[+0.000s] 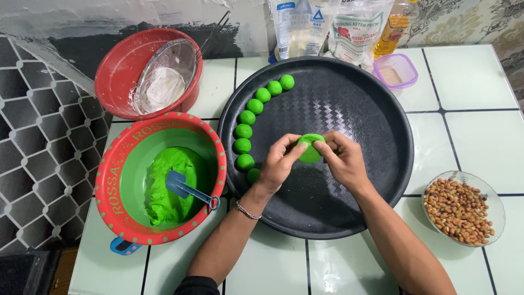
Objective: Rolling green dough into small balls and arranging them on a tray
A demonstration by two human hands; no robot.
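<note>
Over the middle of the round black tray (349, 98), the left hand (279, 164) and the right hand (343, 160) pinch a flattened disc of green dough (310, 147) between thumbs and fingertips, the fingers pressed against its rim. The dough looks soft, light and slightly tacky, likely to dent or tear under a firm squeeze, so a gentle hold at the edges suits it. A curved row of green dough balls (248, 117) lines the tray's left side. At the bench's far edge stand two clear bags with blue and red labels (327, 27) and a bottle of yellow oil (396, 24).
</note>
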